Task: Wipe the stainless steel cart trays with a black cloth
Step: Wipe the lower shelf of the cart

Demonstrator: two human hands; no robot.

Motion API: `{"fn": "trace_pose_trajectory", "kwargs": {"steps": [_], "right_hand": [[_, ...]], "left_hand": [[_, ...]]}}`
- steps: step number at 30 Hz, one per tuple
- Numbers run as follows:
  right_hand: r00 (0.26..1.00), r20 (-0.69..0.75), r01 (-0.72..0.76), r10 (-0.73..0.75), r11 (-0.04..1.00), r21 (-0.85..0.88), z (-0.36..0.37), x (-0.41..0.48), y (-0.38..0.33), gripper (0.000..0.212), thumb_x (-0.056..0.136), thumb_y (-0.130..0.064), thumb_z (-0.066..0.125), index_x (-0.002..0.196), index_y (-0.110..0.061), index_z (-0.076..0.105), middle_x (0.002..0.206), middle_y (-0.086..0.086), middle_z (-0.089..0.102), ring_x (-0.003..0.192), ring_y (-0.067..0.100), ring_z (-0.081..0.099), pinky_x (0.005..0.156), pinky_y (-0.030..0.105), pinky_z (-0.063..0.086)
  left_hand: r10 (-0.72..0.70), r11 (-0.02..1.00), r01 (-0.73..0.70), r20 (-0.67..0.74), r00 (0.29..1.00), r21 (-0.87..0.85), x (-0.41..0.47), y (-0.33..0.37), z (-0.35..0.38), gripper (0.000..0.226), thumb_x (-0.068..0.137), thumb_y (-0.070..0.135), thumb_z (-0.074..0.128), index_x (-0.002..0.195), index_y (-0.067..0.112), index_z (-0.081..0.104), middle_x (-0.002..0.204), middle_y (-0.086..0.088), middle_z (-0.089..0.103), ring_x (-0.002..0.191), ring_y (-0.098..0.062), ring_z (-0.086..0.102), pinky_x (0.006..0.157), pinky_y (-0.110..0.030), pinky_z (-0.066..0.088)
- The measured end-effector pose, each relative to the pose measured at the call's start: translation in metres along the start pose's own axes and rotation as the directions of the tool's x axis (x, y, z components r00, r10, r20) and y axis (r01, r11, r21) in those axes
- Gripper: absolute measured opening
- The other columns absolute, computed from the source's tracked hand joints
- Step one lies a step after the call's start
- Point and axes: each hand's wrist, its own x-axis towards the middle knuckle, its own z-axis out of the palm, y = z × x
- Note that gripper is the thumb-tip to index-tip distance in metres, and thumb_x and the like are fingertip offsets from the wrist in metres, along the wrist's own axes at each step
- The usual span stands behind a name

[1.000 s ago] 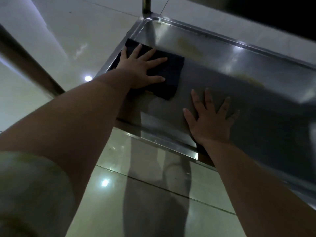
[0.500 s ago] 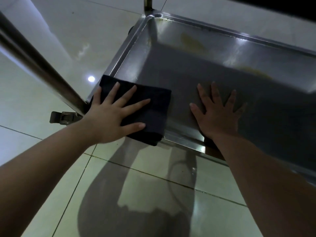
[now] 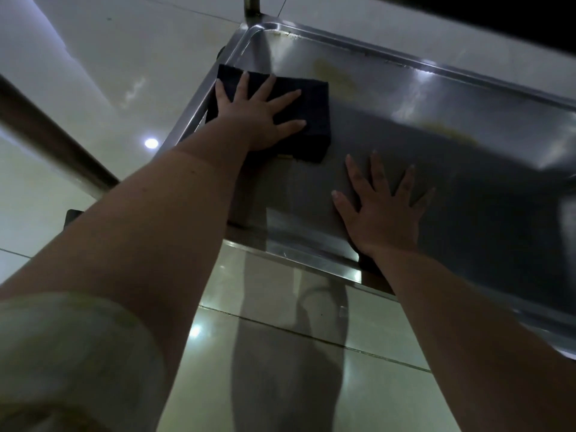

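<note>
A pale sleeve [image 3: 62, 353] is seen nearest, lower left, over glossy floor tiles [image 3: 280, 369]. Past the near rim, the right hand [image 3: 383, 213] is laid flat on the bare steel of the tray [image 3: 483, 188], fingers straight and spread, nothing held; it is judged to be bracing the cart. Further in, at the tray's left edge, the left hand [image 3: 258, 116] is pressed flat on the folded black cloth [image 3: 314, 141], fingers splayed, not curled round it. The cloth lies inside the tray, touching the left rim. It is judged light, soft and limp, and likely to slide easily on slick steel, so it is best driven by palm pressure on its middle, not pinched at a corner. A yellowish stain [image 3: 333, 76] sits just beyond the cloth, not yet wiped. A cart post [image 3: 251, 6] stands at the far corner.
</note>
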Motion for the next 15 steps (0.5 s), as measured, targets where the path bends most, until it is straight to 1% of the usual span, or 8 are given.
{"fn": "trace_pose_trajectory", "kwargs": {"steps": [3,6,8,10,11,13,15], "right_hand": [[1.000,0.002,-0.014,0.014,1.000,0.001,0.002,0.003,0.001,0.068,0.082,-0.079,0.002,0.146,-0.058,-0.008,0.163,-0.014,-0.006,0.146,0.046,-0.012,0.108,0.073,-0.009],[1.000,0.012,-0.008,0.008,1.000,-0.020,0.003,0.005,0.002,0.070,0.080,-0.080,-0.002,0.146,-0.057,-0.010,0.163,-0.012,-0.008,0.145,0.047,-0.013,0.105,0.074,-0.011],[1.000,0.031,0.001,0.000,1.000,-0.028,0.002,0.006,0.003,0.069,0.081,-0.077,-0.002,0.146,-0.056,-0.010,0.164,-0.011,-0.009,0.144,0.048,-0.013,0.104,0.074,-0.012],[0.998,0.063,0.002,-0.001,1.000,-0.018,0.001,0.007,0.003,0.064,0.087,-0.072,0.002,0.147,-0.055,-0.009,0.163,-0.010,-0.011,0.144,0.048,-0.014,0.105,0.072,-0.013],[0.996,0.091,0.005,-0.006,1.000,0.013,0.001,0.009,0.004,0.061,0.090,-0.069,0.006,0.147,-0.054,-0.008,0.163,-0.011,-0.013,0.144,0.047,-0.017,0.106,0.070,-0.015],[0.984,0.175,0.014,-0.042,0.988,0.153,-0.004,0.013,0.010,0.056,0.097,-0.062,0.016,0.148,-0.054,-0.005,0.162,-0.015,-0.014,0.144,0.042,-0.022,0.108,0.062,-0.020],[0.964,0.231,0.057,-0.129,0.953,0.297,-0.017,0.011,0.031,0.056,0.101,-0.054,0.026,0.150,-0.052,-0.001,0.162,-0.018,-0.010,0.146,0.037,-0.021,0.112,0.053,-0.020]], "left_hand": [[0.001,1.000,-0.001,-0.004,1.000,0.024,-0.003,0.003,0.001,0.074,0.074,0.092,0.008,0.142,0.066,-0.006,0.164,0.011,-0.008,0.149,-0.036,-0.012,0.108,-0.072,-0.011],[0.023,1.000,-0.023,-0.011,1.000,0.007,-0.027,0.004,0.008,0.074,0.072,0.093,0.007,0.140,0.068,-0.007,0.164,0.012,-0.008,0.149,-0.035,-0.012,0.109,-0.070,-0.012],[0.046,0.999,-0.046,-0.026,0.999,-0.003,-0.051,0.006,0.015,0.074,0.071,0.093,0.005,0.140,0.068,-0.008,0.164,0.011,-0.009,0.149,-0.035,-0.012,0.109,-0.069,-0.012],[0.069,0.998,-0.070,-0.025,0.997,-0.007,-0.078,0.011,0.023,0.075,0.068,0.094,0.001,0.138,0.069,-0.012,0.164,0.012,-0.012,0.149,-0.035,-0.014,0.110,-0.068,-0.013],[0.078,0.997,-0.078,-0.017,0.997,-0.005,-0.092,0.013,0.028,0.076,0.065,0.094,-0.003,0.137,0.069,-0.015,0.163,0.012,-0.014,0.148,-0.035,-0.016,0.110,-0.067,-0.013],[0.083,0.997,-0.083,-0.014,0.996,0.003,-0.116,0.017,0.033,0.075,0.064,0.094,-0.005,0.134,0.070,-0.020,0.162,0.014,-0.016,0.148,-0.033,-0.018,0.111,-0.067,-0.014],[0.073,0.997,-0.073,-0.014,0.997,0.003,-0.132,0.021,0.032,0.074,0.066,0.094,-0.004,0.134,0.070,-0.020,0.163,0.014,-0.016,0.149,-0.033,-0.017,0.111,-0.066,-0.013]]}}
